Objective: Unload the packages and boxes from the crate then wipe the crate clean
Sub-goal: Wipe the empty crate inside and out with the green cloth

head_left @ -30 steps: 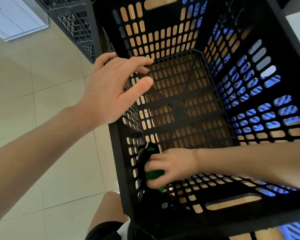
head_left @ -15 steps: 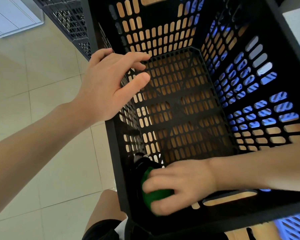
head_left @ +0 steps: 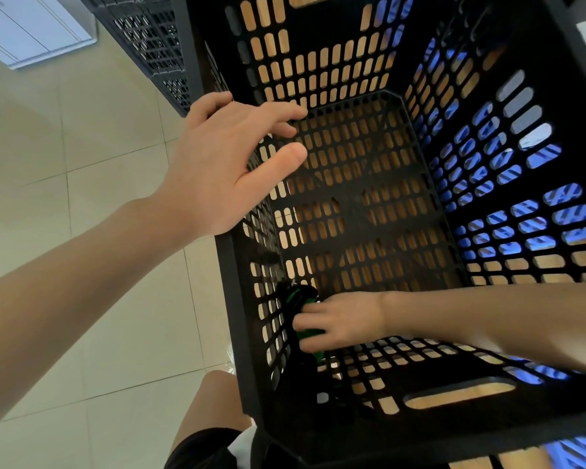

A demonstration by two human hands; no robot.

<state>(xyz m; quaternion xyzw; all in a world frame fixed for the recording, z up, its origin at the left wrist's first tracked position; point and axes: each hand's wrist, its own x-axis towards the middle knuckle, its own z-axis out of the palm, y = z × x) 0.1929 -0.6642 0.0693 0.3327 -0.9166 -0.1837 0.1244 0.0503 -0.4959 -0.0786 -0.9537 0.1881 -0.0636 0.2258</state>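
Observation:
A black slotted plastic crate (head_left: 471, 424) fills the middle and right of the head view, with nothing lying on its perforated floor. My left hand (head_left: 224, 170) rests on the crate's left rim, fingers spread and straight. My right hand (head_left: 339, 321) reaches deep inside and grips a green and black cloth (head_left: 301, 299), pressed into the near left corner against the left wall. Much of the cloth is hidden under my fingers.
A second black slotted crate (head_left: 149, 38) stands at the upper left on the pale tiled floor (head_left: 65, 164). A white cabinet (head_left: 27, 28) is in the far left corner. My knee (head_left: 217, 407) is just below the crate's near left corner.
My right hand with the cloth rose toward the near rim, then went back down into the near left corner. My left hand has stayed on the left rim.

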